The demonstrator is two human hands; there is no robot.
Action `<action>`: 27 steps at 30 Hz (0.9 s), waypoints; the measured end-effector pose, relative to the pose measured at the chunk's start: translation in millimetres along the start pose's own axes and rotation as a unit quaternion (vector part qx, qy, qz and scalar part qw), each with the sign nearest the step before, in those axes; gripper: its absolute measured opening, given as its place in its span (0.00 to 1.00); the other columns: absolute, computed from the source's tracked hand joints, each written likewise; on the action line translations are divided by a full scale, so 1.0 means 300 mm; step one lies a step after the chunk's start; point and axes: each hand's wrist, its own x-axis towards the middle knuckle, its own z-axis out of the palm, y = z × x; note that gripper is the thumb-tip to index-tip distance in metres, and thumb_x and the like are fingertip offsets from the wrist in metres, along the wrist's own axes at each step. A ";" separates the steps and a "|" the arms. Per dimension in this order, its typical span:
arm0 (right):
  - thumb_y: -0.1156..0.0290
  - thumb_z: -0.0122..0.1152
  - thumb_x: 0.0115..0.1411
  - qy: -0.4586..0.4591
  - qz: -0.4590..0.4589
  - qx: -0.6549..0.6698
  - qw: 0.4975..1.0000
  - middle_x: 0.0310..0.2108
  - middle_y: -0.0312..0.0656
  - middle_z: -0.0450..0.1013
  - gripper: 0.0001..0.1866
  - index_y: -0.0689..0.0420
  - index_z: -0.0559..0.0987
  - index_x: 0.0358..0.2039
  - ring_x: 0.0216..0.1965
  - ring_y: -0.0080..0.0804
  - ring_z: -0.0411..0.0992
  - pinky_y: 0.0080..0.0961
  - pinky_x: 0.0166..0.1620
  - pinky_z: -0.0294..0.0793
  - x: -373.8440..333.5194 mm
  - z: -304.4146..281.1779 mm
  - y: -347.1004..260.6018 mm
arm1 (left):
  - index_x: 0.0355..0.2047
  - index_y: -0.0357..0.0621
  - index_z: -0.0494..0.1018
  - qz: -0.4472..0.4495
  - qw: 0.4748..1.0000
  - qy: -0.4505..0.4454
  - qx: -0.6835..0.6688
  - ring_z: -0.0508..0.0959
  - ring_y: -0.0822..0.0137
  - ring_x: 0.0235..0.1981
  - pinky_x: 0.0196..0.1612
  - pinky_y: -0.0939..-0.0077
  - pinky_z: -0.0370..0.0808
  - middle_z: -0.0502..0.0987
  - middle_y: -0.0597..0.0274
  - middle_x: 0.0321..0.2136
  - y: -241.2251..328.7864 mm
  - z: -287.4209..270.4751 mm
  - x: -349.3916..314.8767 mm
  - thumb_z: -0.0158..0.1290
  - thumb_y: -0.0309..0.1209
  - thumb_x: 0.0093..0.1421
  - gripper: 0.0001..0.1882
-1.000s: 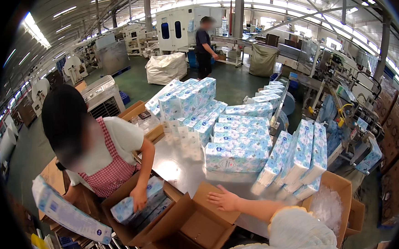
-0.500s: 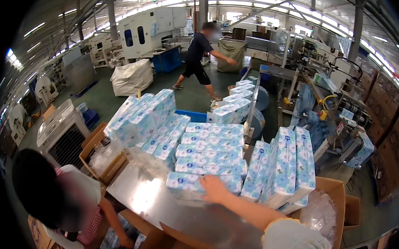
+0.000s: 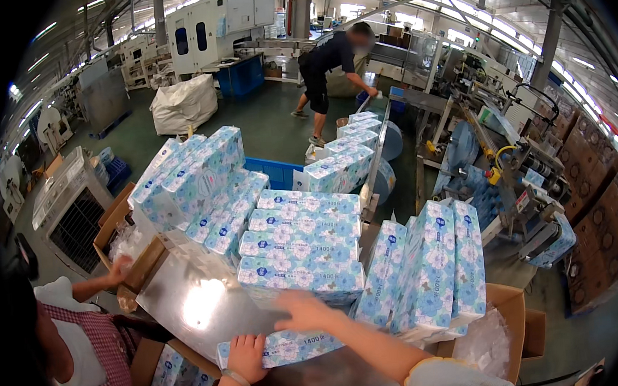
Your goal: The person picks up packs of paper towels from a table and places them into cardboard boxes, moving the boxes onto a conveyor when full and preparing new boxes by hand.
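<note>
A long tissue pack (image 3: 301,346) in blue-and-white flowered wrap lies crosswise at the near edge of the metal table (image 3: 187,285). My left hand (image 3: 247,358) is closed over its left end, fingers on top. My right hand (image 3: 303,311) is above and just behind this pack, fingers stretched out and slightly blurred, holding nothing. Beyond it, several like packs (image 3: 300,273) lie in a row. More packs (image 3: 427,271) stand on edge to the right of my right forearm, and a taller stack (image 3: 201,171) rises at the back left.
A co-worker in a checked apron (image 3: 102,347) stands at left beside an open carton (image 3: 140,377) holding packs. Another person (image 3: 330,71) bends by the conveyor (image 3: 375,168). Machinery (image 3: 520,173) stands right; a carton with clear plastic bags (image 3: 484,345) is near my right arm.
One pack has come away from the row toward me, and my left hand now grips its end. My right hand has lifted off with spread fingers. The apron-wearing co-worker has straightened up.
</note>
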 end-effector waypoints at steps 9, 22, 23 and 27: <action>0.50 0.77 0.44 0.055 0.088 -0.215 0.971 0.54 0.54 0.68 0.54 0.59 0.62 0.68 0.58 0.49 0.65 0.42 0.57 0.68 0.086 -0.080 0.066 | 0.52 0.37 0.72 -0.053 0.996 0.015 0.068 0.73 0.42 0.50 0.56 0.49 0.68 0.74 0.45 0.49 0.286 -0.572 -0.335 0.60 0.26 0.55 0.24; 0.52 0.78 0.46 0.024 -0.072 -0.175 0.982 0.40 0.51 0.71 0.63 0.49 0.49 0.76 0.45 0.51 0.71 0.44 0.50 0.67 0.020 -0.061 -0.336 | 0.64 0.34 0.61 -0.444 0.851 0.050 -0.277 0.70 0.44 0.58 0.61 0.53 0.67 0.68 0.38 0.57 0.429 -0.106 -1.292 0.64 0.36 0.51 0.42; 0.52 0.78 0.46 0.074 -0.113 -0.149 0.980 0.41 0.51 0.71 0.62 0.50 0.50 0.75 0.45 0.51 0.70 0.44 0.50 0.67 -0.005 -0.084 -0.456 | 0.63 0.36 0.63 -0.448 0.874 -0.022 -0.188 0.72 0.46 0.55 0.57 0.52 0.71 0.69 0.41 0.55 0.455 -0.120 -1.305 0.63 0.34 0.52 0.39; 0.56 0.70 0.53 0.144 -0.285 0.056 0.946 0.42 0.52 0.69 0.50 0.51 0.56 0.74 0.45 0.52 0.69 0.45 0.50 0.67 -0.180 -0.168 -0.906 | 0.64 0.42 0.63 -0.335 0.931 -0.113 -0.087 0.73 0.52 0.54 0.56 0.58 0.74 0.70 0.48 0.53 0.394 0.202 -1.312 0.55 0.32 0.56 0.34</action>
